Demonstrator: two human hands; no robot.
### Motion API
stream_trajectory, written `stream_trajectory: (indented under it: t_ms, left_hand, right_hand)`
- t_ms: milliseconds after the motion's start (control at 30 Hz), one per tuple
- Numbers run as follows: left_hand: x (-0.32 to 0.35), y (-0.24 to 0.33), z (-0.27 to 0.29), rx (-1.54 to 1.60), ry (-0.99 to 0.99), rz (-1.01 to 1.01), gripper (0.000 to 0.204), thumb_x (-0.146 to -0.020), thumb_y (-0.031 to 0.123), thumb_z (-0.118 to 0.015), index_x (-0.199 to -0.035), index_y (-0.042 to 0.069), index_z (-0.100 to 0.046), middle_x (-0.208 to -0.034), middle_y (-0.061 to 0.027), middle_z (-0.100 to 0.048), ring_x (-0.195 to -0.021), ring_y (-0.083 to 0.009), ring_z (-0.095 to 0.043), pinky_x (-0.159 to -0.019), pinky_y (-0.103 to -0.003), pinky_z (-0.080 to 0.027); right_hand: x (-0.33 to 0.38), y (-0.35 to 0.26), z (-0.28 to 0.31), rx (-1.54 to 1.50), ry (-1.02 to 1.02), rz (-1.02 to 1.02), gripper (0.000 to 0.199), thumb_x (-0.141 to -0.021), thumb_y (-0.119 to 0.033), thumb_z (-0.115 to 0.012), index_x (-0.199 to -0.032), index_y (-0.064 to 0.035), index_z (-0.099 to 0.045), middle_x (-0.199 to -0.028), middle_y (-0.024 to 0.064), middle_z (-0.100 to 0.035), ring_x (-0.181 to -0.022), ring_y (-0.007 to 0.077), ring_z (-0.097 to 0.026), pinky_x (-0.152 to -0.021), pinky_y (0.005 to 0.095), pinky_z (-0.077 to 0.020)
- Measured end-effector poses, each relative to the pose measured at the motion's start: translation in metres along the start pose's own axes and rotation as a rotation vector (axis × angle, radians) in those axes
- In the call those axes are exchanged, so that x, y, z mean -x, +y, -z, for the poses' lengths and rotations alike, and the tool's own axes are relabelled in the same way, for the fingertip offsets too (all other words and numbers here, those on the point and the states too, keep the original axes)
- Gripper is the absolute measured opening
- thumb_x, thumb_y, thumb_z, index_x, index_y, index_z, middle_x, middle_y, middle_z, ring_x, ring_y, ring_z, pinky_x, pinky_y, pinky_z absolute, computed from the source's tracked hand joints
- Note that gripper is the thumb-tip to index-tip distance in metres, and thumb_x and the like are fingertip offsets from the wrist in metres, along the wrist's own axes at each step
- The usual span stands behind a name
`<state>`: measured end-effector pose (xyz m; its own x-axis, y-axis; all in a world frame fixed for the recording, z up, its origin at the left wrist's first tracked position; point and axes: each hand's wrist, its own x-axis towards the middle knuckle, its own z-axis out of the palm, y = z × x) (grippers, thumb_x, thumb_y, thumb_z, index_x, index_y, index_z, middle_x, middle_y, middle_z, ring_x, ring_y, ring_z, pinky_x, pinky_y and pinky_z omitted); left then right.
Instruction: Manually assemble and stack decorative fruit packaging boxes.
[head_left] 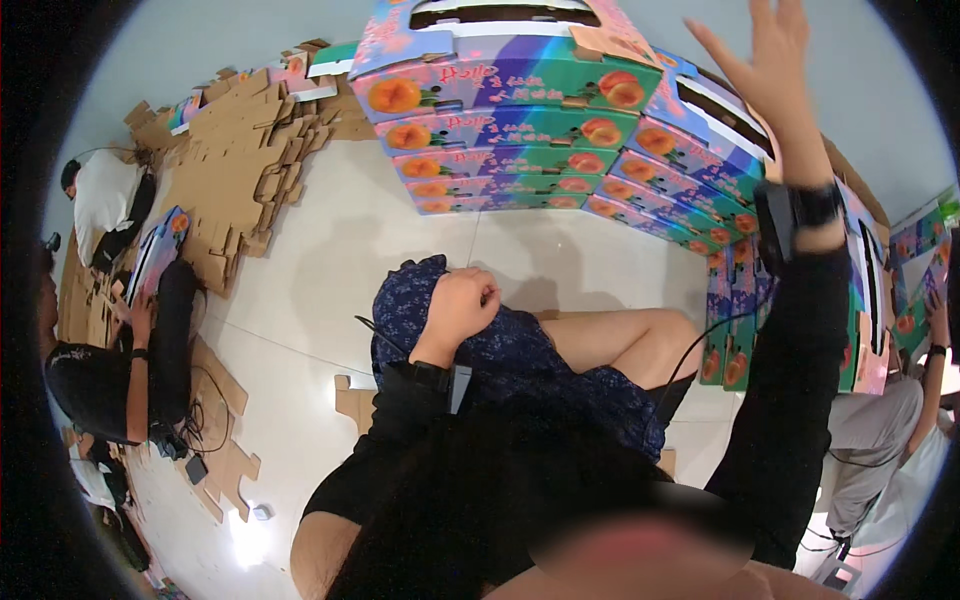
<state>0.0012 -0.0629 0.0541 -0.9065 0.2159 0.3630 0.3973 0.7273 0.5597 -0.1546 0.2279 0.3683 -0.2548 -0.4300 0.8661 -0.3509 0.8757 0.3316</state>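
My left hand (465,308) rests on the dark blue patterned cloth (520,345) over my lap. Its fingers are curled in loosely, and I see nothing in them. Raised at the upper right, my right hand (772,62) is open with its fingers spread and holds nothing. It is beside and above a row of stacked fruit cartons (690,150), apart from them as far as I can tell. Another tall stack of cartons (510,90) stands straight ahead, coloured pink, purple, blue and green with printed orange fruit. Its top carton has a wide handle opening.
Flattened brown cardboard (225,160) lies piled at the far left, with more pieces (225,430) nearer. On the left a person in black (100,390) handles a colourful carton (155,255). At the right edge another person's hand (937,318) touches a carton. Thin cables (210,400) lie about.
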Motion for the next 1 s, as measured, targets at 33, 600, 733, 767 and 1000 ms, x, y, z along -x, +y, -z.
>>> stream_trajectory:
  t_ms: [33,600,733,767,1000]
  left_hand:
    - [0.001,0.002,0.004,0.007,0.002,0.007,0.01,-0.073,0.013,-0.066,-0.071,0.005,-0.061,-0.067,-0.01,-0.06,-0.064,-0.0276,-0.061,-0.058,-0.037,-0.047]
    - [0.002,-0.002,-0.002,-0.008,-0.019,0.07,0.007,-0.073,0.016,-0.064,-0.074,0.009,-0.063,-0.071,-0.0069,-0.06,-0.07,-0.0272,-0.06,-0.064,-0.04,-0.043]
    - [0.001,0.002,0.001,-0.002,-0.044,0.082,0.007,-0.071,0.014,-0.064,-0.069,0.008,-0.06,-0.071,-0.0081,-0.06,-0.073,-0.0287,-0.059,-0.065,-0.041,-0.045]
    - [0.0,0.001,-0.001,-0.001,-0.02,0.077,0.007,-0.071,0.014,-0.063,-0.07,0.008,-0.06,-0.071,-0.0079,-0.06,-0.073,-0.0285,-0.059,-0.065,-0.041,-0.045]
    - [0.002,0.001,0.0,0.031,0.012,0.038,0.006,-0.071,0.011,-0.065,-0.071,0.007,-0.061,-0.068,-0.008,-0.06,-0.064,-0.028,-0.059,-0.059,-0.038,-0.045]
  right_hand:
    - [-0.015,-0.009,-0.019,-0.063,0.02,-0.022,0.08,-0.076,-0.039,-0.071,-0.139,-0.0037,-0.036,-0.144,0.0296,-0.026,-0.136,0.0423,-0.022,-0.111,0.0502,-0.0195]
    - [0.017,-0.083,-0.169,-0.475,-0.548,0.119,0.102,-0.053,-0.065,-0.073,-0.133,-0.0066,-0.049,-0.118,0.0179,-0.057,-0.111,0.0348,-0.053,-0.098,0.042,-0.0388]
    - [0.018,-0.083,-0.168,-0.47,-0.544,0.075,0.092,-0.055,-0.052,-0.079,-0.129,-0.006,-0.051,-0.123,0.0178,-0.054,-0.114,0.0353,-0.05,-0.099,0.0422,-0.0384]
    - [0.019,-0.082,-0.169,-0.475,-0.51,0.073,0.091,-0.054,-0.053,-0.079,-0.127,-0.0066,-0.052,-0.123,0.0172,-0.054,-0.115,0.0354,-0.049,-0.099,0.0428,-0.0378]
    - [0.031,-0.082,-0.136,-0.317,-0.226,0.175,0.095,-0.052,-0.063,-0.075,-0.127,-0.0097,-0.05,-0.117,0.0164,-0.052,-0.113,0.0358,-0.048,-0.103,0.0495,-0.0318]
